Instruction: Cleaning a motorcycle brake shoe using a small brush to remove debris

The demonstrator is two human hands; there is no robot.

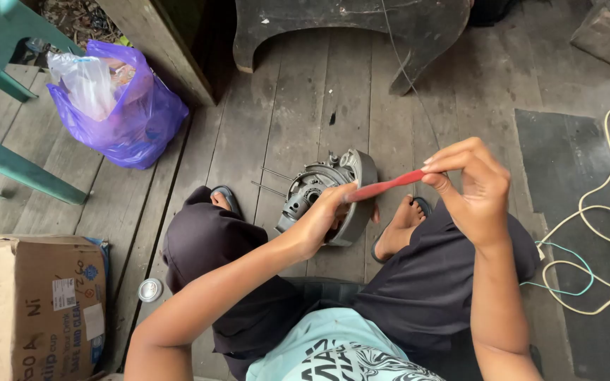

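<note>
Pinched red strip tight between left hand and right hand fingers, mid-frame above round grey motor part, keeping it stretched.

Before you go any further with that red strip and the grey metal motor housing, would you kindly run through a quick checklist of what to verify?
1. Thin red strip gripped at both ends: ok; left hand pinches the lower end, right hand the upper.
2. Strip taut, not kinked: ok; it runs straight between the hands.
3. Round grey metal motor housing steady: cannot tell; it stands on edge on the wooden plank floor between the feet, partly hidden by the left hand.
4. Housing's two thin rods unobstructed: ok.
5. Cream cable away from the work: ok; coiled to the right.
</note>
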